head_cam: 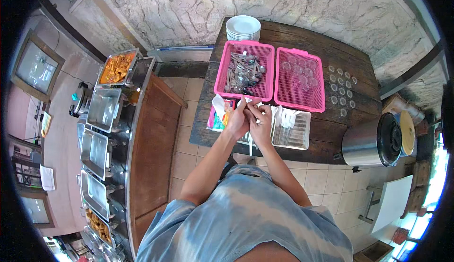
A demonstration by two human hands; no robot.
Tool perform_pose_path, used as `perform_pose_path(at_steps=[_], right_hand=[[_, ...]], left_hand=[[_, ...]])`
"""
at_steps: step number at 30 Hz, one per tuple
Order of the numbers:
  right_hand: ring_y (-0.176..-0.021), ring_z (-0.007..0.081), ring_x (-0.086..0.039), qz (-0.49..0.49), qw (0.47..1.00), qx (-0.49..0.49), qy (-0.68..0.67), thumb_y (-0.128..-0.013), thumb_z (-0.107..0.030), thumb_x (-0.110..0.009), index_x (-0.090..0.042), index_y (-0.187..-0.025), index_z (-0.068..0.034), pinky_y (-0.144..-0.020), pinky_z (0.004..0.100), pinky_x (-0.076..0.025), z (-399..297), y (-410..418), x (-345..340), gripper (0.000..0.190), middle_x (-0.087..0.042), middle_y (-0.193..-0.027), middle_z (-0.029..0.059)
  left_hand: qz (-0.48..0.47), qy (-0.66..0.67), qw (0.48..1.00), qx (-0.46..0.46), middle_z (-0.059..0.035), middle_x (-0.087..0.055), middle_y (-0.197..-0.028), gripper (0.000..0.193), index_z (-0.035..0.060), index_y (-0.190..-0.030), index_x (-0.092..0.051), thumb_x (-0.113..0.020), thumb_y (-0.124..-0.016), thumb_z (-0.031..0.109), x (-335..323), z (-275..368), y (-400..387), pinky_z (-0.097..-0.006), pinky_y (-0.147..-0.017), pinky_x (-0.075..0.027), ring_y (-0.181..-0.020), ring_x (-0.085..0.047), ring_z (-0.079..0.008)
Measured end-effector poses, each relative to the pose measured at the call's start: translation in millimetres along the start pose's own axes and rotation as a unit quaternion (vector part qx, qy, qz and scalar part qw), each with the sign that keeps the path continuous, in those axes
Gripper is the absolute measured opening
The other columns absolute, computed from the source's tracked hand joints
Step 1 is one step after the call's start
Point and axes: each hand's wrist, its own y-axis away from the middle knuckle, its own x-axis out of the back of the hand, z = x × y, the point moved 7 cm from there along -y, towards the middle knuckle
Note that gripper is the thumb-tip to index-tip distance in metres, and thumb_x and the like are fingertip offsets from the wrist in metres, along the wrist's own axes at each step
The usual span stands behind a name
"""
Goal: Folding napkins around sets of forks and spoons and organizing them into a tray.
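Both my hands meet above the near edge of the dark wooden table (322,123). My left hand (237,120) and my right hand (259,121) are close together around a white paper napkin; a metal utensil handle (250,146) sticks out below them. The fingers partly hide the napkin. Just beyond is a pink plastic basket (219,74) of loose metal spoons and forks (244,72). To the right, a white plastic basket (301,134) holds cutlery wrapped in white napkins (286,117). A colourful tissue pack (216,120) with a white tissue lies left of my hands.
A second pink basket (299,98) holds glasses, and more glasses (340,81) stand in rows. White plates (243,26) are stacked at the back. A large steel pot (363,139) with a black lid stands right. Left is a counter with food trays (103,109).
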Motion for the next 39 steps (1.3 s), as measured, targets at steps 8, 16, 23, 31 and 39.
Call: perform_pose_path(at_steps=[8,16,23,31,39], right_hand=[[-0.096,0.0316,-0.061,-0.052,0.992,-0.096,-0.057,-0.091,-0.001,-0.072,-0.068,-0.129,-0.004,-0.082,0.0399,-0.053,14.1,21.0,-35.6,0.038,-0.052,-0.108,0.0155],[-0.103,0.0358,-0.059,-0.129,0.991,0.024,0.031,-0.092,-0.005,-0.069,-0.072,-0.115,-0.002,-0.091,0.0455,-0.049,4.9,20.7,-106.0,0.023,-0.060,-0.115,0.0172],[-0.112,0.0469,-0.056,-0.139,0.987,0.054,0.052,-0.096,-0.002,-0.061,-0.059,-0.129,0.002,-0.100,0.0534,-0.045,-10.6,23.1,-162.2,0.034,-0.058,-0.122,0.0245],[-0.108,0.0493,-0.059,-0.195,0.981,-0.001,-0.015,-0.097,-0.004,-0.060,-0.060,-0.112,0.003,-0.094,0.0537,-0.046,-19.2,11.7,-191.3,0.016,-0.062,-0.109,0.0270],[-0.085,0.0407,-0.068,-0.122,0.989,-0.080,-0.021,-0.112,-0.026,-0.045,-0.063,-0.099,0.003,-0.077,0.0461,-0.051,1.8,-8.2,-186.2,0.036,-0.067,-0.093,0.0222]], left_hand=[[0.093,-0.160,0.983,-0.001,-0.0095,-0.061,-0.103,0.048,0.0014,-0.130,-0.059,-0.050,-0.110,0.045,54.4,0.4,-5.5,-0.0364,-0.089,-0.051,-0.103,-0.061,-0.0197],[-0.002,0.002,0.999,0.043,-0.0112,-0.067,-0.110,0.052,0.0034,-0.118,-0.060,-0.044,-0.110,0.053,100.8,24.3,18.0,-0.0379,-0.097,-0.053,-0.103,-0.066,-0.0210],[0.053,-0.063,0.996,0.031,-0.0107,-0.068,-0.112,0.058,0.0035,-0.120,-0.063,-0.042,-0.110,0.057,125.0,72.0,30.9,-0.0394,-0.104,-0.048,-0.107,-0.065,-0.0204],[-0.033,-0.073,0.992,0.095,-0.0011,-0.067,-0.122,0.062,0.0159,-0.136,-0.062,-0.039,-0.107,0.065,177.7,97.3,38.4,-0.0382,-0.094,-0.050,-0.108,-0.062,-0.0154],[0.032,-0.322,0.945,0.048,0.0069,-0.065,-0.090,0.030,0.0095,-0.111,-0.074,-0.060,-0.108,0.036,208.8,84.1,46.9,-0.0218,-0.063,-0.041,-0.072,-0.049,-0.0023]])
